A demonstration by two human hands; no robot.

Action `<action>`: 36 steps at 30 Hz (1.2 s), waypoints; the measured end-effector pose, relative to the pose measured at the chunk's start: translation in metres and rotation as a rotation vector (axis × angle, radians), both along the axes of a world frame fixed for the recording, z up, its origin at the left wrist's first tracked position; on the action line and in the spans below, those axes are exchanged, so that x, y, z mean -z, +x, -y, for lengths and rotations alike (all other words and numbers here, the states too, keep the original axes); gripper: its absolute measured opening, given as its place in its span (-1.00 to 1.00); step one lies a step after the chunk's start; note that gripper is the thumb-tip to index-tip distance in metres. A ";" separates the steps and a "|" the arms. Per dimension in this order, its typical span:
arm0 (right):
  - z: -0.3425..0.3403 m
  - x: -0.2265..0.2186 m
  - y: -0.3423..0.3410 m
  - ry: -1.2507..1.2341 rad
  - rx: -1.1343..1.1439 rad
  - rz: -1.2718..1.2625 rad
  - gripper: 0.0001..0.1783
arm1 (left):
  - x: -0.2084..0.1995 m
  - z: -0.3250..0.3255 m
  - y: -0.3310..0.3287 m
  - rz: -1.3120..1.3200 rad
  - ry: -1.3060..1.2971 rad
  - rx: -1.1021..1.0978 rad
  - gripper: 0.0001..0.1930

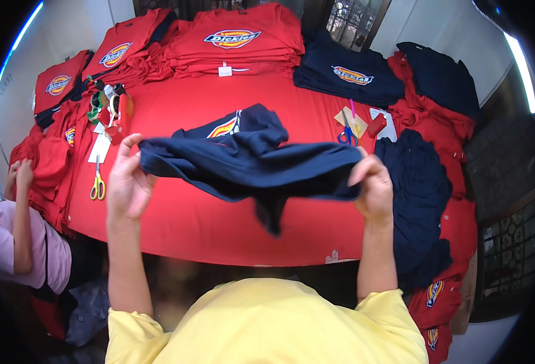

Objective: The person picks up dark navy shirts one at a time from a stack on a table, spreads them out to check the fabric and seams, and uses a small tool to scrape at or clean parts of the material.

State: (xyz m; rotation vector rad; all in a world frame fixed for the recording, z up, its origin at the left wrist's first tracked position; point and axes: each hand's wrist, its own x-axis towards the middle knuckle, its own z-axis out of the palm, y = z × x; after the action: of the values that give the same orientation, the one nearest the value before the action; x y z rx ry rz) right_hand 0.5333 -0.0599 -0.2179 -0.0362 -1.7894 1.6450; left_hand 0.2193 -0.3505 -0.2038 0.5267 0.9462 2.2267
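Note:
A navy T-shirt (pixel 249 167) is stretched between my two hands above the red-covered table (pixel 207 227). My left hand (pixel 129 182) pinches one end of its edge, and my right hand (pixel 373 185) grips the opposite end. The cloth sags in folds, and a loose dark piece dangles below its middle. Behind the taut edge, part of the shirt's printed front rises bunched, with a red, yellow and white logo partly hidden by folds.
Yellow-handled scissors (pixel 98 182) lie at the left, blue-handled scissors (pixel 347 130) at the right. Stacked red shirts (pixel 237 51) and navy shirts (pixel 346 76) line the back. A navy garment pile (pixel 416 194) sits right. At far left, another person (pixel 28 236) handles red cloth.

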 end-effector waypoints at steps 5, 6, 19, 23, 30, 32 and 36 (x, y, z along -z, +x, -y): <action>-0.040 -0.046 -0.002 0.972 0.928 0.540 -0.88 | -0.082 0.023 0.016 -0.573 -0.034 -0.034 -0.84; -0.044 -0.062 0.001 0.884 1.078 0.361 -0.80 | -0.094 0.024 0.031 -0.711 -0.113 -0.231 -0.83; -0.054 -0.225 0.021 0.790 1.039 0.161 -0.70 | -0.214 0.102 -0.119 -1.463 -0.610 -0.943 -0.75; -0.106 -0.269 0.077 1.391 1.090 0.103 -0.68 | -0.242 0.142 -0.118 -1.368 -1.037 -1.009 -0.70; -0.192 -0.205 -0.076 1.483 1.047 0.153 -0.72 | -0.200 -0.015 -0.213 -1.709 -0.941 -1.073 -0.79; -0.199 -0.235 -0.055 1.438 1.260 -0.240 -0.64 | -0.215 -0.011 -0.214 -1.829 -0.364 -1.547 -0.78; -0.071 -0.171 -0.040 0.606 0.727 -0.112 -0.69 | -0.169 0.043 -0.143 -1.369 -0.264 -1.189 -0.81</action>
State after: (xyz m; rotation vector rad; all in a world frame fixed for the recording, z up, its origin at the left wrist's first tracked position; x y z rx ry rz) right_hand 0.4937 0.0108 -0.0468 -0.2775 -1.8165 0.5664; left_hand 0.0765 -0.3936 -0.0348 1.7987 2.7413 2.3436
